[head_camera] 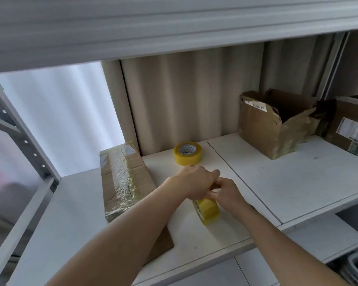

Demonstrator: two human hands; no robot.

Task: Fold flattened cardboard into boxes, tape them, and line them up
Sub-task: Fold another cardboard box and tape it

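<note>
Both my hands are out in front of me over the white shelf (277, 182), meeting on a roll of yellow tape (207, 210). My left hand (196, 181) comes in from the left with its fingers curled over the top of the roll. My right hand (227, 194) grips the same roll from the right, fingers bent in towards my left hand. The roll stands on edge, tilted, just below my knuckles; I cannot tell whether its lower edge touches the shelf.

Just beyond my left hand a second roll of yellow tape (188, 153) lies flat on the shelf, its hole facing up, close to my knuckles but apart from them.

To the left of my left forearm lies a closed cardboard box (120, 178), long and flat, with a shiny strip of tape running along its top. My forearm crosses over its near end.

Well off beyond my right hand stands an open cardboard box (275, 124) with torn, upright flaps and a white label near its top edge. Just to its right, at the edge of my view, is another labelled box (351, 129).

Behind the shelf hangs a pale curtain (184, 96).
</note>
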